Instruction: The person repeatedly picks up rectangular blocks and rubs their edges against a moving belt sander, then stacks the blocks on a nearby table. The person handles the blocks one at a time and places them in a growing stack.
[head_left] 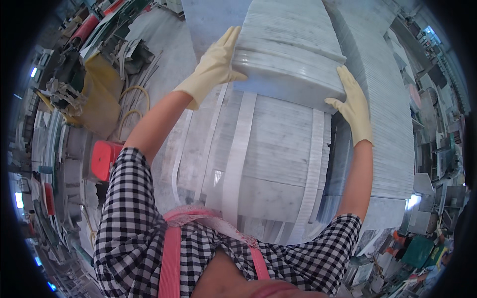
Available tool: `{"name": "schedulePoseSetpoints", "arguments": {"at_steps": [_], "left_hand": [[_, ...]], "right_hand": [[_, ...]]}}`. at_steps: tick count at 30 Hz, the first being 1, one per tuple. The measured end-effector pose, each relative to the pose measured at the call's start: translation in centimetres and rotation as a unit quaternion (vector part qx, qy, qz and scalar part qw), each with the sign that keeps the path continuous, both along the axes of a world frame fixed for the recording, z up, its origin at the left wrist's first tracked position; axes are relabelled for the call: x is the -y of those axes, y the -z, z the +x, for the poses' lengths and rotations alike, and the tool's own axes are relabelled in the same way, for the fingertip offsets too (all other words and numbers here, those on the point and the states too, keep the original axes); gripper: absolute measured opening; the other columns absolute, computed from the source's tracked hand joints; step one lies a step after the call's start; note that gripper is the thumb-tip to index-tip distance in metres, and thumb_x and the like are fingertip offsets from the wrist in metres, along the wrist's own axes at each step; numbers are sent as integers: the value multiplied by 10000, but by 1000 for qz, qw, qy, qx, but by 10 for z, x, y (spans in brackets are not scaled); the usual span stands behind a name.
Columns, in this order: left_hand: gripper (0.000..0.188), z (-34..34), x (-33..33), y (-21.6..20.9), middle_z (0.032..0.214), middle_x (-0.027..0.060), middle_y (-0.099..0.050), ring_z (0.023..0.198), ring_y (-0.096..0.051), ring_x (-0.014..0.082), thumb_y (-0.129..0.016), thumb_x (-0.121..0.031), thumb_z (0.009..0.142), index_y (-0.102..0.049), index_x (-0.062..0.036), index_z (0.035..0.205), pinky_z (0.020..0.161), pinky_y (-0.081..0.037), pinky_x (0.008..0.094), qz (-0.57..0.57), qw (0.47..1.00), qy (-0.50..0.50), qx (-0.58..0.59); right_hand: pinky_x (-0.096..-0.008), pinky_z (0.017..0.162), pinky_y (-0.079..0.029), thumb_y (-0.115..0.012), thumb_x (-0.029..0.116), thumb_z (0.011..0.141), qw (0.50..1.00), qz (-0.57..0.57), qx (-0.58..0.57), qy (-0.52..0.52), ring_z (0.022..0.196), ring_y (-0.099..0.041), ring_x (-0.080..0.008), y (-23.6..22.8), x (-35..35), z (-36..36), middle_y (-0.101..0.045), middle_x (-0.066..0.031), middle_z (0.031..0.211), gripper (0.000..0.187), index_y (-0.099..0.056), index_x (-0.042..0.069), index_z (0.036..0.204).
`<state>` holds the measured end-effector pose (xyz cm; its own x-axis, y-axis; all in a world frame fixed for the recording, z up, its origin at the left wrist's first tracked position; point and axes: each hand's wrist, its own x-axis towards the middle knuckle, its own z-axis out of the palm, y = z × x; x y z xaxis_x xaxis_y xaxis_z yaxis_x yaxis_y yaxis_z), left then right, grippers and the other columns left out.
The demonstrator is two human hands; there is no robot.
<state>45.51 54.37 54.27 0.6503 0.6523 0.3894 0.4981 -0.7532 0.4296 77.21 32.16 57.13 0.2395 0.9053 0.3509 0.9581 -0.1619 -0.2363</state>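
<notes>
Head view, held thing: thick stack of pale grey-white marble tiles with rounded front edge (290, 54), gripped at both ends, top centre of picture.
Head view, left hand (216, 64): in a cream rubber glove, flat against the stack's left end; fingers (229, 39) stretched up along the side face, thumb hooked over the lower front edge.
Head view, right hand (354, 102): in a matching cream glove, at the stack's lower right corner; fingers extended up the right end, thumb tucked under the front edge; clamped on the stone, not closed into a fist.
Head view, key relation: stack lying between the two hands, long axis running left to right and tilting down toward the right; left hand set higher and further up the side, right hand lower, at the corner; neither clearly nearer, both touching.
Head view, underneath: larger block of white veined marble slabs bound by white straps (258, 149), directly below the held stack; whether touching it, cannot tell.
Head view, right side: tall row of thin grey tiles standing on edge (392, 114), just beside the right hand.
Head view, left side: red plastic box (105, 160), yellow hose loops (133, 102) on the dusty floor.
Head view, foreground: black-and-white checked sleeves (129, 218), pink apron straps (171, 258).
</notes>
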Motion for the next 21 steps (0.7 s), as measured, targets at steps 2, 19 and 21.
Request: {"name": "schedulePoseSetpoints", "arguments": {"at_steps": [2, 19, 21], "left_hand": [[1077, -1, 4, -2, 1578, 178, -382, 1464, -352, 348, -903, -276, 672, -322, -61, 1552, 1211, -329, 403, 141, 987, 45, -60], [857, 4, 21, 0, 1506, 194, -464, 1387, -449, 337, -807, -266, 777, -402, -4, 1486, 1196, -343, 411, 129, 981, 38, -141], [850, 6, 20, -2, 1503, 197, -466, 1375, -457, 349, -810, -248, 772, -407, 0, 1479, 1189, -352, 408, 145, 979, 51, -131]], "right_hand": [[-379, 1171, -391, -889, 159, 660, 1000, -2, 17, 15, 1430, -414, -302, 16, -1, 3, -413, -128, 1574, 940, -453, 92, 1491], [-409, 989, -464, -437, 393, 1025, 992, 75, 106, -2, 1223, -547, -292, 20, -71, 36, -611, -82, 1326, 465, -610, 56, 1294], [-414, 982, -469, -436, 407, 1024, 993, 63, 103, 21, 1176, -566, -290, 23, -69, 35, -629, -74, 1290, 473, -619, 52, 1277]]}}
